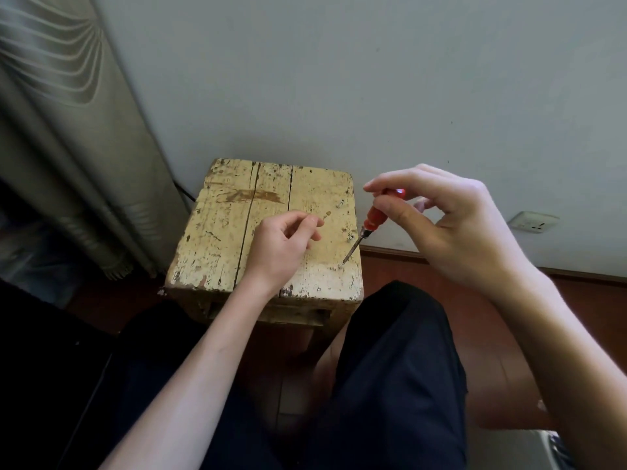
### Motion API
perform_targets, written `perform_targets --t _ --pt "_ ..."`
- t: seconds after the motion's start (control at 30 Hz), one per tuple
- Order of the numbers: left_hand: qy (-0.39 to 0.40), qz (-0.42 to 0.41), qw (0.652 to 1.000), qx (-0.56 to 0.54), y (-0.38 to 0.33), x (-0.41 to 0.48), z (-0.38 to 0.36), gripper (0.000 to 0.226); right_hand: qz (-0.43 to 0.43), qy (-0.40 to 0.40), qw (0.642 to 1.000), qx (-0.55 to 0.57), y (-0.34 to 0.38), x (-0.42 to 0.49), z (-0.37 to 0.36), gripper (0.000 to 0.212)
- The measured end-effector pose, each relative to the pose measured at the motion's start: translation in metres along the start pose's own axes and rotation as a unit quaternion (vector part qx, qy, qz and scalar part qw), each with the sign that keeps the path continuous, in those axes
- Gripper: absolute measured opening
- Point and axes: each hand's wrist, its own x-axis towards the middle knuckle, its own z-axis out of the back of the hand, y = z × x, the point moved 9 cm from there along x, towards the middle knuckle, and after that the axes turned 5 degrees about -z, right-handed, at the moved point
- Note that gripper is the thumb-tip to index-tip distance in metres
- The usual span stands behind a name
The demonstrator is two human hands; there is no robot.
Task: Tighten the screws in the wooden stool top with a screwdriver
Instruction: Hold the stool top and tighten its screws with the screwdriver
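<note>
A worn, yellow-painted wooden stool top (224, 232) stands against the wall. My right hand (451, 225) pinches the red handle of a screwdriver (373, 218) with thumb and fingers. Its metal shaft slants down-left, with the tip on a screw (340, 265) near the stool's front right corner. Two more screws stick up along the right edge, one (351, 237) beside the shaft and one (341, 203) farther back. My left hand (281, 245) hovers over the middle of the top with fingers loosely curled, holding nothing.
A grey curtain (68, 147) hangs at the left. The white wall (339, 79) runs behind the stool, with a socket (532, 222) low at the right. My dark-trousered knees (390, 368) flank the stool over a red-brown floor (458, 300).
</note>
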Motion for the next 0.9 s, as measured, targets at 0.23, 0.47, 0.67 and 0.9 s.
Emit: perform_targets --t 0.23,0.47,0.67,0.9 --pt "0.011 -0.021 1.000 0.015 -0.005 -0.003 -0.003 0.022 -0.024 -0.076 0.997 -0.016 -0.005 -0.002 0.007 0.023" --pt "0.013 -0.027 0.999 0.028 -0.006 -0.002 -0.004 0.021 -0.019 -0.078 0.995 -0.061 0.003 0.001 0.002 0.035" --pt "0.013 -0.028 0.998 0.048 -0.005 -0.003 -0.004 0.021 -0.007 0.030 0.994 -0.105 0.008 -0.003 -0.009 0.047" --pt "0.018 -0.020 0.998 0.053 -0.003 -0.003 -0.005 0.022 0.011 0.099 0.995 -0.031 0.009 -0.007 -0.017 0.057"
